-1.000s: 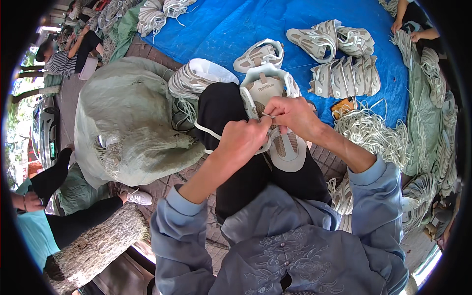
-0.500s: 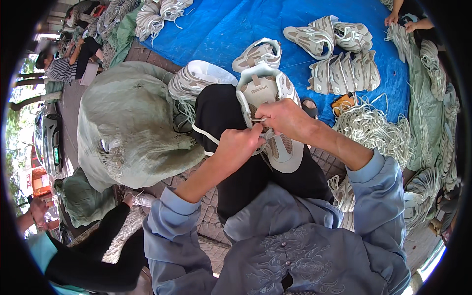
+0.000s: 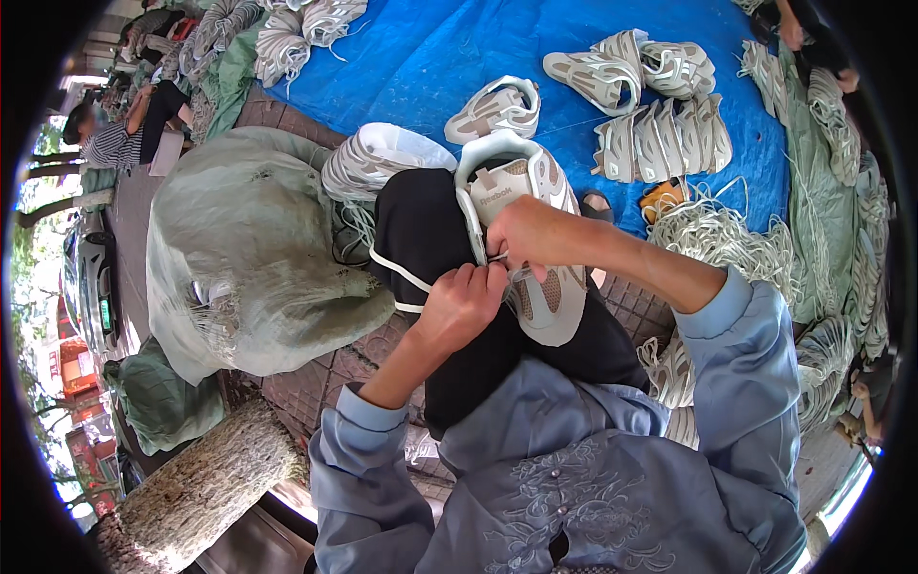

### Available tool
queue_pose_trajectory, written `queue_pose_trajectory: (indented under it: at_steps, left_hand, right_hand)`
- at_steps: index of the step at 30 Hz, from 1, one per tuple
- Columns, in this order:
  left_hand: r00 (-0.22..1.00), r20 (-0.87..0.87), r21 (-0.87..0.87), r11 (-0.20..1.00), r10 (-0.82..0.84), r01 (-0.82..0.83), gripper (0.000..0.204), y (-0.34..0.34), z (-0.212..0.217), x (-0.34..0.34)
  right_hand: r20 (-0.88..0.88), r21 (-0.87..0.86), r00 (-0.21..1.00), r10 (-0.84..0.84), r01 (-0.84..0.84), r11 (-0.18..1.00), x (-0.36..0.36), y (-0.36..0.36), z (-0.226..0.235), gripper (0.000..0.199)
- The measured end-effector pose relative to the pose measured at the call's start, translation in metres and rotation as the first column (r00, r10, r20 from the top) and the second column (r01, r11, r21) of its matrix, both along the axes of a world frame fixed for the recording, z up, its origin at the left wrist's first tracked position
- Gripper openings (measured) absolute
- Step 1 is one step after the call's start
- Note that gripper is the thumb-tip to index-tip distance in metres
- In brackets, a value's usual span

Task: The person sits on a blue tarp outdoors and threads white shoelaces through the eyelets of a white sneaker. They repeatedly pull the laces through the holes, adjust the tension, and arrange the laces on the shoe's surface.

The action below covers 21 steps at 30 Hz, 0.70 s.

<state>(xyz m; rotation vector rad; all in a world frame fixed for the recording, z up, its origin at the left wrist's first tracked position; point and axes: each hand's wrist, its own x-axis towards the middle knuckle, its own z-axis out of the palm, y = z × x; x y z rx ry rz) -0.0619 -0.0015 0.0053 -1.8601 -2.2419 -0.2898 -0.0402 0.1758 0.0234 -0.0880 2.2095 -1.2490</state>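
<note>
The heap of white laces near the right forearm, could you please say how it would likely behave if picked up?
The heap of white laces would probably be floppy, since its thin strands bend and loop. It may lift in clumps, as many strands cross one another.

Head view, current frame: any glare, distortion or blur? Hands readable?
Head view: daylight by the tree trunk is blown out; head view: fisheye tips the car sideways near the black rim; head view: a co-worker's hand looks soft, upper right; head view: left hand, right hand and shoe read fairly clear.
</note>
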Motion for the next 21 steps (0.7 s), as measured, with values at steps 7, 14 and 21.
queue_pose_trajectory:
  at_steps: [7,14,21]
  left_hand:
    - [1.0,-0.03,0.024,1.0,0.011,-0.01,0.012,0.0,-0.007,-0.002]
    - [1.0,-0.011,0.08,0.997,0.012,-0.012,0.011,0.0,-0.007,-0.003]
    - [0.999,-0.005,0.093,0.995,0.041,-0.041,0.014,0.0,-0.009,-0.002]
  right_hand:
    - [-0.461,0.228,0.887,0.002,0.117,0.967,0.002,-0.006,-0.004,0.016]
    - [-0.144,0.105,0.989,0.013,0.003,0.994,-0.013,-0.008,-0.002,0.013]
    - [-0.001,-0.097,0.989,-0.147,0.146,0.984,-0.015,-0.002,-0.008,0.013]
